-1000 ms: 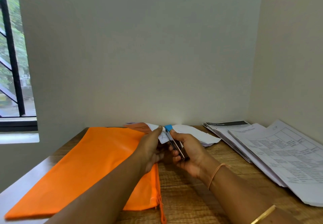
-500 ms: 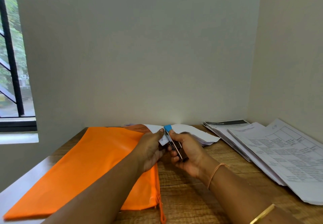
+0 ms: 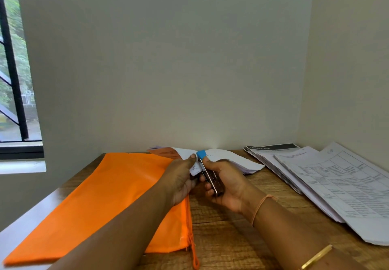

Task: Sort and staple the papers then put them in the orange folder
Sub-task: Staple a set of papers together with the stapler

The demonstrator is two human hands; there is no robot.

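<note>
Clamped round the stapler (image 3: 207,172) in the right grip (image 3: 225,183), blue tip up; pinching the corner of the papers (image 3: 194,167) at its mouth with the left grip (image 3: 181,179). Stapling step, by the look. Just left: folder (image 3: 117,196), flat on the worktop (image 3: 242,227). Well right: more sheets (image 3: 336,185), perhaps unsorted. Next: squeeze firmly, corner held square, then slide into the folder.
</note>
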